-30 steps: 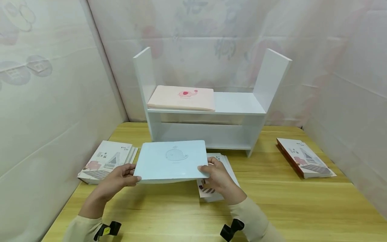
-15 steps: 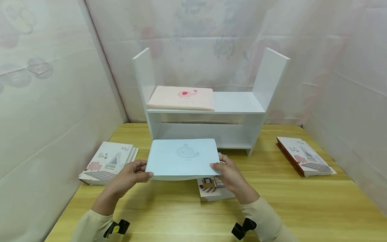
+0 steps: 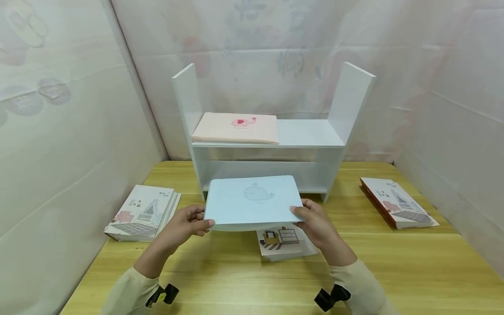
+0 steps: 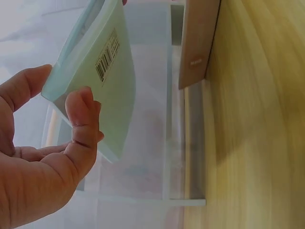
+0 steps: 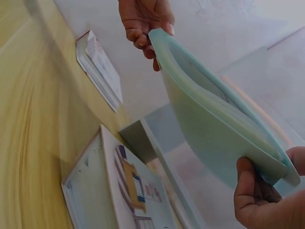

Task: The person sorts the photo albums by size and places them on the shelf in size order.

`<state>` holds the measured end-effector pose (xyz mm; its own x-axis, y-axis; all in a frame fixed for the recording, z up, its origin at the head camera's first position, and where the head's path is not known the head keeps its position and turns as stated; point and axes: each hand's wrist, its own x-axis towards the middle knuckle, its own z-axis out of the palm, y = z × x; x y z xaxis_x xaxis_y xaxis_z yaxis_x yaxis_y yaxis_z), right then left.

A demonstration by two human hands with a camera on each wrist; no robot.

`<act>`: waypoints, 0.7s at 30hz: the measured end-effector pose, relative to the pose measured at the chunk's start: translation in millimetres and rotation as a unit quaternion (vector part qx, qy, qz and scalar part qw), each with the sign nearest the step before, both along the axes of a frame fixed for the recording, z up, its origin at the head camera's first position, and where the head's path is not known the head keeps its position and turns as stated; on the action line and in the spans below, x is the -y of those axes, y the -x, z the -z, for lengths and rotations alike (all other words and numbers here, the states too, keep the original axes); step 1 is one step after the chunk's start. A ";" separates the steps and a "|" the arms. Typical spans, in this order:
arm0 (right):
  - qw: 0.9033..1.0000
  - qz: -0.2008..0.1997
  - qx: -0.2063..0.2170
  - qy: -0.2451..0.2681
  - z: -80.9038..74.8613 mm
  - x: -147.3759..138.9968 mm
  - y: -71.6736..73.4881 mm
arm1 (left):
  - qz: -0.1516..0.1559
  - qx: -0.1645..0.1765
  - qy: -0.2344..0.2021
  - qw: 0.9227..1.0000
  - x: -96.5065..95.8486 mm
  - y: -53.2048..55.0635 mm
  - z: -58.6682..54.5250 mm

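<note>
In the head view a light blue folder point(image 3: 253, 205) with a whale drawing is held level above the table, in front of the white shelf point(image 3: 311, 133). My left hand point(image 3: 182, 229) pinches its left edge, thumb on top. My right hand point(image 3: 320, 225) pinches the right edge in the same way. Both wrist views show its pale green underside, and a barcode is visible in the left wrist view. In the right wrist view the near side of the folder point(image 5: 209, 114) gapes, with sheets inside. Beneath it lies a white book point(image 3: 283, 245), partly hidden by the folder.
A pink folder point(image 3: 236, 127) with an elephant lies on the shelf's upper board, at the left. Stacked white books point(image 3: 141, 212) lie at the table's left. Another white book with a brown spine point(image 3: 397, 203) is at the right. Fabric walls point(image 3: 71, 175) enclose the table point(image 3: 393, 271).
Both hands have carried the blue folder to the right and slightly toward the shelf. It now covers the back part of the white book below. The other books and the pink folder have stayed put.
</note>
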<state>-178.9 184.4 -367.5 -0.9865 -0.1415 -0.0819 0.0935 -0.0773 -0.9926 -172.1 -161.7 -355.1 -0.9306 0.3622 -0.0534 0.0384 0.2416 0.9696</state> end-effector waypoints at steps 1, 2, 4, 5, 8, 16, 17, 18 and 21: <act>1.000 0.000 -0.002 -0.001 -0.6 -2.0 -0.6 | -0.003 -0.001 -0.001 1.000 -1.7 0.1 -0.5; 1.000 0.002 -0.005 -0.002 -1.2 -4.0 -1.1 | -0.005 -0.002 -0.001 1.000 -3.5 0.2 -1.2; 1.000 0.007 -0.011 0.001 -2.5 -8.1 -2.4 | -0.011 -0.004 -0.001 1.000 -7.0 0.2 -3.4; 1.000 0.011 -0.015 0.003 -3.8 -10.2 -3.0 | -0.013 -0.006 -0.001 1.000 -8.8 0.4 -4.7; 0.999 0.022 -0.027 0.018 -8.1 -16.5 -4.4 | -0.016 -0.014 -0.011 1.000 -14.3 1.4 -8.7; 0.997 0.048 -0.048 0.048 -13.1 -32.4 -3.6 | 0.005 -0.040 -0.062 0.997 -26.9 2.8 -15.2; 0.996 0.051 -0.048 0.053 -13.5 -34.3 -3.5 | 0.008 -0.043 -0.068 0.997 -28.4 2.9 -15.6; 0.996 0.053 -0.048 0.057 -13.9 -36.4 -3.4 | 0.010 -0.046 -0.074 0.996 -29.8 2.8 -16.2; 0.995 0.056 -0.051 0.072 -15.7 -42.0 -3.0 | 0.017 -0.053 -0.092 0.994 -34.2 2.3 -18.7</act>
<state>-176.0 226.4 -351.8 -0.9989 -0.0336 0.0331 -0.0248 -0.2230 -0.9745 -174.4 -127.5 -336.4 -0.9146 0.3881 0.1136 0.1471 0.0578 0.9874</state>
